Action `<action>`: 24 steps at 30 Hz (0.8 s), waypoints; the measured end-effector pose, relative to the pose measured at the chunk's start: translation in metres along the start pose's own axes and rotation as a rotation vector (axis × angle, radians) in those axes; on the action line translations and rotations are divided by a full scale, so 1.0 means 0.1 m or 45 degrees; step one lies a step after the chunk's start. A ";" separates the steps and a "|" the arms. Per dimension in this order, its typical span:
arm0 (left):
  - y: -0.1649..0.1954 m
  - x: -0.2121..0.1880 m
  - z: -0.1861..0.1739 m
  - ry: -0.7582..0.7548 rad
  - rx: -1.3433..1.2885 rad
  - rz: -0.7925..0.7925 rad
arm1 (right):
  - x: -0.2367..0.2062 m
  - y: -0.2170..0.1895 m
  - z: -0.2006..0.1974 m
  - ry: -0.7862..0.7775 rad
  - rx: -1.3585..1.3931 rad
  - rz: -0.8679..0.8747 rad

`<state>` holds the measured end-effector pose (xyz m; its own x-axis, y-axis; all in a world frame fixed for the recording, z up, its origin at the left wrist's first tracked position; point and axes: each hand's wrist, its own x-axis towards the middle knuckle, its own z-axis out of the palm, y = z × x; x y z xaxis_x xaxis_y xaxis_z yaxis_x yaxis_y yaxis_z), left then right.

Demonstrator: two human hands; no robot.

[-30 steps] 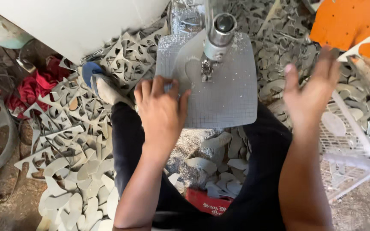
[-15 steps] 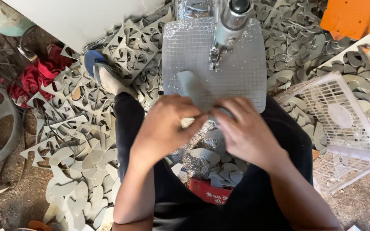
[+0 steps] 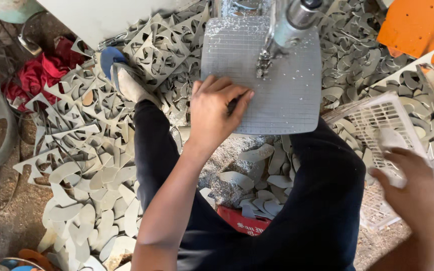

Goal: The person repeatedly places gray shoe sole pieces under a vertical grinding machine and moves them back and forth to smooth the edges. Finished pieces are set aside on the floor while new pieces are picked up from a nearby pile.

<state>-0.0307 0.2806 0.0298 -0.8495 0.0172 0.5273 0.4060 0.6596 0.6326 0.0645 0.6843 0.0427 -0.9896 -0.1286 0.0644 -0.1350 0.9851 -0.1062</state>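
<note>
My left hand [image 3: 217,113] rests palm down on the front left part of a grey gridded machine table [image 3: 292,95], fingers spread over a small dark piece that is mostly hidden beneath them. A metal machine head with its blade or needle [image 3: 264,62] comes down onto the table just right of my fingertips. My right hand [image 3: 410,185] is out to the right over a white plastic basket [image 3: 372,113], blurred, touching a pale sole-shaped cutout [image 3: 390,138]; its grip is unclear. My legs in dark trousers [image 3: 317,200] straddle the machine.
Grey sole-shaped cutouts and punched-out scrap sheets [image 3: 86,150] cover the floor all around. A foot in a sandal [image 3: 124,80] sits at the left. Red cloth [image 3: 41,75] lies far left, an orange perforated board [image 3: 420,25] at the upper right, a red box [image 3: 244,221] between my legs.
Both hands were together at the table's front edge. Now my right hand has swung out right to the basket, and my left hand has moved up onto the table.
</note>
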 end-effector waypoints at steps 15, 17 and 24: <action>-0.08 -0.02 0.05 0.027 0.058 -0.025 | 0.94 -2.37 2.27 -1.272 0.369 0.263; -0.08 -0.02 0.05 0.044 0.034 -0.019 | 0.95 -2.35 2.29 -1.267 0.416 0.333; -0.09 -0.02 0.05 0.030 0.063 -0.019 | 0.97 -2.41 2.44 -1.258 0.477 0.397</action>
<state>-0.0343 0.2784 0.0199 -0.8468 -0.0102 0.5318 0.3758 0.6959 0.6119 -0.0110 0.4064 -0.1672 -0.5642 -0.0789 -0.8219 0.2867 0.9147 -0.2847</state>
